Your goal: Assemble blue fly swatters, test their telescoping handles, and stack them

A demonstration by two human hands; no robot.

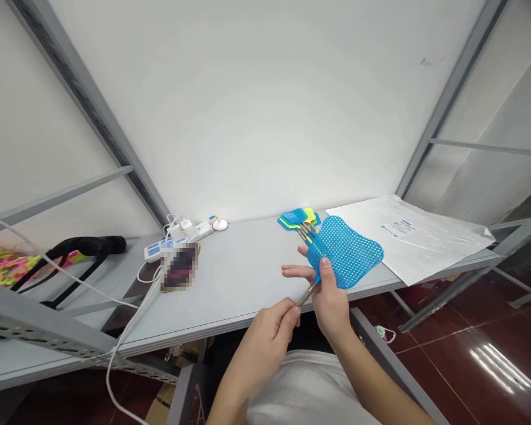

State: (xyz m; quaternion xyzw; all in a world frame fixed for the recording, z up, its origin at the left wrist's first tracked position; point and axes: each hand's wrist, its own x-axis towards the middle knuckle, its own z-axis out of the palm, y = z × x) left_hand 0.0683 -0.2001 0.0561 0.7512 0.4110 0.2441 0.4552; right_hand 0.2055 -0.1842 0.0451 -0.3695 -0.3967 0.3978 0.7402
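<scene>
My left hand (269, 333) is closed round the metal handle of a blue fly swatter (347, 251), near the front edge of the shelf. At the base of its perforated head, my right hand (330, 295) grips it with the thumb on top, while some of its fingers stretch out to the left. The swatter's head tilts up to the right. Behind it, a pile of blue and yellow fly swatters (295, 217) lies on the shelf against the wall, their metal handles pointing toward me and partly hidden.
A white plastic bag (425, 236) with a label lies flat at the right. On the left are a power strip (153, 251) with white chargers and cables, a blurred-out phone-like object (180, 267), and a black strap (92, 248). Grey metal posts frame the grey shelf (234, 271).
</scene>
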